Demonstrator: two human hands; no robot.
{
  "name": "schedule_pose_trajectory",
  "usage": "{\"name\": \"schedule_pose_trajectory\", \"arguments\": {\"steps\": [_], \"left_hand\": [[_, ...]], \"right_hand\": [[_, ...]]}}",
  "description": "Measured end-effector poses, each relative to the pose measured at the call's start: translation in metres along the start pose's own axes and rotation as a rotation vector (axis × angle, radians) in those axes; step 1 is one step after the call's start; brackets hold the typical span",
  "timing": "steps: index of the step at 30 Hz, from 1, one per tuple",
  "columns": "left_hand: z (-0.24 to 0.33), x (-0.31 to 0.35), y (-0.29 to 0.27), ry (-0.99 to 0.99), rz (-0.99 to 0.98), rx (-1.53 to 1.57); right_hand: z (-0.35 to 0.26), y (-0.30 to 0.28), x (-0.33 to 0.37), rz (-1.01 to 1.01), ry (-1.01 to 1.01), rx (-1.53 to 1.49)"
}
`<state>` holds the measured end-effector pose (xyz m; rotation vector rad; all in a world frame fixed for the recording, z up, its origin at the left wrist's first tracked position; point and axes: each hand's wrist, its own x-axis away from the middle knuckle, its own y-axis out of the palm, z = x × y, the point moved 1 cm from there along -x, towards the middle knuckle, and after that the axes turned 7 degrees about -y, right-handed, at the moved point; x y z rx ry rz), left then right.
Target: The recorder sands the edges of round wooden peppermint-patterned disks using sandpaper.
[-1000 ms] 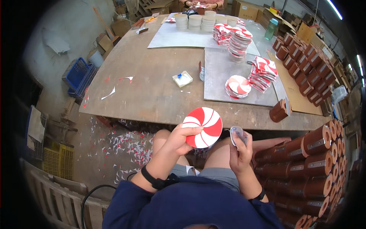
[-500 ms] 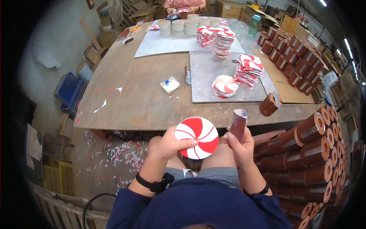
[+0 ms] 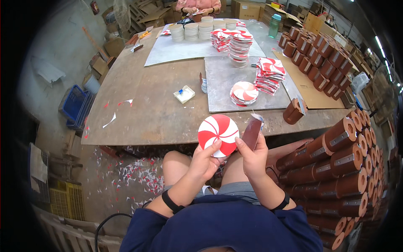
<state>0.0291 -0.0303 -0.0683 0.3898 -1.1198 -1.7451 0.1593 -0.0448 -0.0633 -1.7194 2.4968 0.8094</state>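
My left hand (image 3: 204,164) holds a round disc (image 3: 218,130) with a red-and-white swirl, thumb on its face, tilted up over my lap. Closed around a folded reddish-brown strip of sandpaper (image 3: 252,133) is my right hand (image 3: 254,158), its thumb at the disc's right edge. On the grey board beyond lie a low stack of swirl discs (image 3: 244,91) and a pile of square swirl sheets (image 3: 270,76). A taller stack of swirl discs (image 3: 240,49) stands farther back.
Several pale disc stacks (image 3: 191,32) stand at the back, before another person (image 3: 198,6). A white block (image 3: 184,94) lies mid-table. Brown cylinders (image 3: 344,161) are piled at my right, others (image 3: 321,63) on cardboard. Scraps (image 3: 138,172) litter the floor. A bottle (image 3: 274,26) stands far right.
The disc has risen slightly and turned in my left hand. My right hand with the sandpaper has moved left, bringing its thumb to the disc's edge.
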Motion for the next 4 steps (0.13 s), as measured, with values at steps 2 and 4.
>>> {"name": "schedule_pose_trajectory", "arguments": {"steps": [2,4], "left_hand": [[0.0061,-0.0075,-0.0015,0.015,0.023,0.075],[0.011,-0.0039,-0.003,-0.012,0.072,0.132]], "right_hand": [[-0.0062,0.0025,0.0014,-0.119,0.081,0.041],[-0.0034,-0.0048,0.0002,-0.154,0.105,0.108]]}}
